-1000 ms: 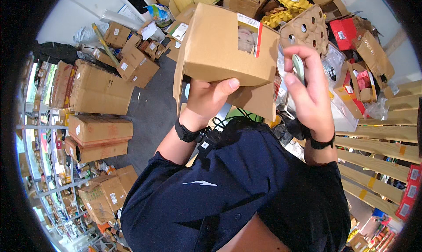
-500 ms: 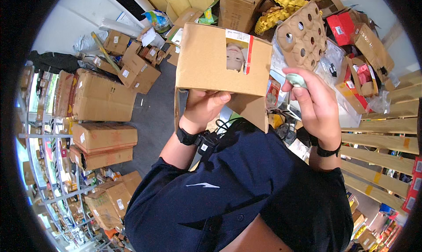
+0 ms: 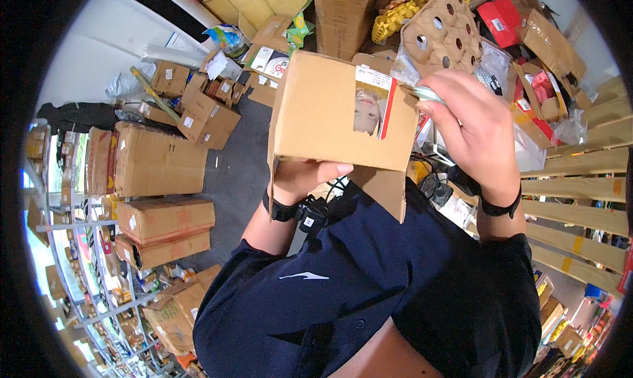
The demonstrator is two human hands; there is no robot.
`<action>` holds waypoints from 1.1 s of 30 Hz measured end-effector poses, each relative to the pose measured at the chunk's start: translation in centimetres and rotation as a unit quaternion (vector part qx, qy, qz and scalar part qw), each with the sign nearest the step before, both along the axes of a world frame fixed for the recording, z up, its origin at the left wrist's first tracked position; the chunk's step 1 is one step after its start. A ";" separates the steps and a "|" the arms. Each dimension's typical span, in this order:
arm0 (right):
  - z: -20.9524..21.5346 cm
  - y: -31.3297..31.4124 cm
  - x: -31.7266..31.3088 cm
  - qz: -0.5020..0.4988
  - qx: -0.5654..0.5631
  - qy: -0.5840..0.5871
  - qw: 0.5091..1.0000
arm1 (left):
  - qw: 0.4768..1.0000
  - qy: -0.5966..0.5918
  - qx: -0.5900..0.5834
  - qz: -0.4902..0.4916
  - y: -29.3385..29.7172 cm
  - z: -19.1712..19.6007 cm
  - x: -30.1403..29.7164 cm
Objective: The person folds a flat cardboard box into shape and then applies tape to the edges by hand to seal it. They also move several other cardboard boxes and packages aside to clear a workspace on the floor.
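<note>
- The left hand is gripping the brown cardboard box from underneath, fingers clamped on its lower edge, thumb pointing toward the loose flap that is hanging down from the box's bottom.
- The box is sitting up in front of the person's chest, just above the dark blue shirt, with a label with a red stripe showing on the face turned toward the camera.
- The right hand is hovering at the box's right upper corner, fingers curled shut around a small pale tool, whose tip is touching or nearly touching the box; which one, I cannot tell.
- A black band is circling the right wrist, and another black band is wrapping the left wrist, just below the box.
- Left of the box, stacked cartons are lying on the grey floor.
- Above the box, a perforated cardboard tray is leaning among more packaging.
- Right of the box, wooden slats are running across.
</note>
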State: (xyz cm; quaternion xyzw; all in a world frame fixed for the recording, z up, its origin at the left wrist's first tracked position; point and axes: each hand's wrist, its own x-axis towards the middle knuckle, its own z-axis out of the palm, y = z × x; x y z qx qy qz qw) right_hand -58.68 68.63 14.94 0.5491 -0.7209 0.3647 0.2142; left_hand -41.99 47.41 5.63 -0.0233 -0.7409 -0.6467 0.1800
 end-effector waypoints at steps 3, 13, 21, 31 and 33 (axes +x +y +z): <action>0.3 0.3 0.8 0.009 0.028 -0.053 0.998 | 0.998 0.022 -0.058 0.030 0.2 -0.8 0.1; 0.9 0.4 2.6 0.002 0.022 -0.029 0.999 | 0.916 -0.004 0.369 -0.156 0.7 -0.5 -0.3; 0.6 0.6 3.3 -0.009 0.024 -0.032 0.999 | 0.920 -0.007 0.359 -0.160 0.9 -1.0 -0.4; 0.2 1.3 3.4 -0.013 0.017 -0.063 0.998 | 0.928 -0.016 0.340 -0.153 1.2 -1.1 -0.8; 0.2 1.4 3.6 -0.017 0.016 -0.064 0.998 | 0.931 -0.016 0.332 -0.148 1.2 -1.2 -1.0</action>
